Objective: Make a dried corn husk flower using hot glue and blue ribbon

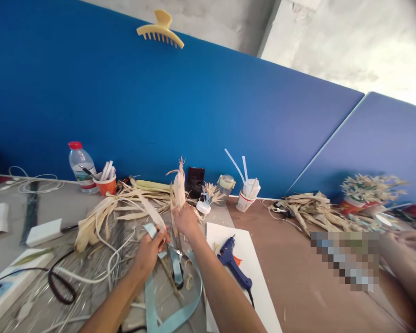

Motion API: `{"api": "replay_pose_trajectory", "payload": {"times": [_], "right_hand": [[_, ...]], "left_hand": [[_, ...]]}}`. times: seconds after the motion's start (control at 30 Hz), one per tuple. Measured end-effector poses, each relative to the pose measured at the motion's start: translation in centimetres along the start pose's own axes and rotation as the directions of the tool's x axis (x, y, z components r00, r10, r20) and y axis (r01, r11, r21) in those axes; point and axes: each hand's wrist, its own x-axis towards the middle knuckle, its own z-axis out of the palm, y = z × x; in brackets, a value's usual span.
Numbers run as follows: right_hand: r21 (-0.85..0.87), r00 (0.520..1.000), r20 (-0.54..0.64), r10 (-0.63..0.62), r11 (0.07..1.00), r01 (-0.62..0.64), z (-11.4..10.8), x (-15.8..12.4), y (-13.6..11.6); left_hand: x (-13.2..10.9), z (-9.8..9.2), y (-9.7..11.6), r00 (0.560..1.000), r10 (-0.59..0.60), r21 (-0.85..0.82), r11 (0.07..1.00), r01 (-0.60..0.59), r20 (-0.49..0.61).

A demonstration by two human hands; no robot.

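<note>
My left hand (150, 249) pinches a long pale strip of dried corn husk (151, 209). At its fingers is a light blue ribbon (190, 311), which loops down across the table; whether the fingers grip it too is unclear. My right hand (186, 221) is closed around an upright dried corn husk (179, 186) with a frayed tip. Between my forearms lies a pair of scissors (178, 273), partly covered by ribbon. Loose husks (93, 217) are heaped behind and left of my hands.
A blue glue gun (234, 263) rests on white paper (258, 300) at right. Behind stand a bottle (81, 166), an orange cup (107, 186), a phone (196, 182) and a white cup with sticks (245, 202). White cables (107, 273) cross the left side. Another person's hands (402, 254) are far right.
</note>
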Motion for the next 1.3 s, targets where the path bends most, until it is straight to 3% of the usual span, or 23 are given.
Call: {"api": "replay_pose_trajectory", "payload": {"times": [0.13,0.27,0.33,0.47,0.53,0.9,1.0,1.17,1.3], "right_hand": [[-0.013,0.998,-0.043,-0.045,0.999,0.044,-0.6,-2.0,-1.5],[0.208,0.974,0.203,-0.096,0.977,0.053,-1.0,-4.2,-2.0],[0.263,0.969,0.242,-0.053,0.965,-0.013,-0.9,-5.0,-1.9],[0.444,0.964,0.241,0.115,0.870,-0.215,-1.1,-5.3,-1.4],[0.520,0.962,0.227,0.154,0.815,-0.253,-1.5,-5.0,-1.3],[0.719,0.976,0.052,0.212,0.670,-0.184,-3.5,-4.5,0.7],[0.698,0.978,0.060,0.198,0.692,-0.183,-3.8,-4.7,0.6],[0.531,0.995,0.059,0.084,0.841,-0.102,-4.1,-5.4,-0.1],[0.394,0.991,0.131,-0.011,0.918,-0.042,-4.3,-6.0,-0.5]], "left_hand": [[0.4,-0.3,-0.3,0.998,-0.010,-0.026,1.000,0.012,0.054],[0.5,-0.5,-0.4,0.994,0.014,0.010,1.000,-0.015,0.111],[0.3,-0.5,-0.6,0.991,0.002,0.041,0.999,-0.007,0.131],[-0.1,-0.3,-0.4,0.971,-0.061,0.094,0.995,0.040,0.233],[-0.2,-0.2,-0.2,0.958,-0.085,0.103,0.993,0.059,0.273],[-0.1,-0.8,-0.7,0.911,-0.172,0.160,0.980,0.119,0.375],[-0.2,-0.8,-0.5,0.894,-0.184,0.194,0.975,0.112,0.408],[-0.3,-0.8,-0.3,0.905,-0.138,0.160,0.984,0.079,0.402],[-0.2,-0.8,-0.4,0.917,-0.138,0.183,0.980,0.073,0.375]]}}
